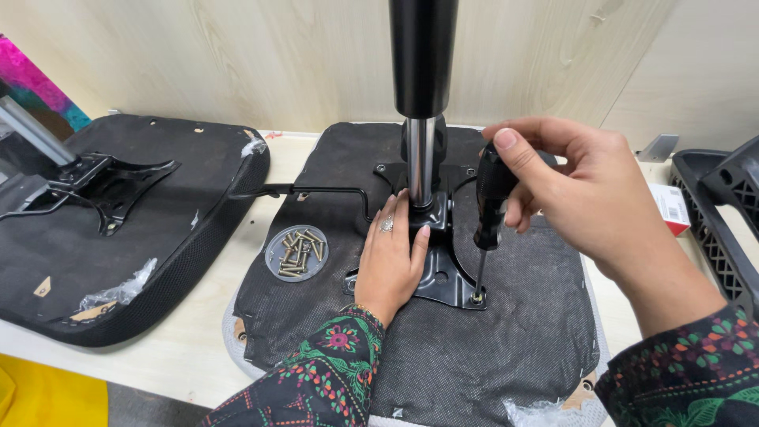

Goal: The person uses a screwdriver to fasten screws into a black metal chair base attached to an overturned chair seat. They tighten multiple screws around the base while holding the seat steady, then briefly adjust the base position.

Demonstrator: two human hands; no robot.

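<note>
An upturned black chair seat lies on the table with a black metal mounting plate on its underside. A chrome and black gas cylinder rises from the plate. My left hand lies flat on the plate at the cylinder's base, a ring on one finger. My right hand grips a black-handled screwdriver held upright, its tip on a screw at the plate's front right corner.
A round clear lid with several brass screws rests on the seat, left of the plate. A second upturned seat with its own bracket lies at the left. A black mesh part and a small box sit at the right.
</note>
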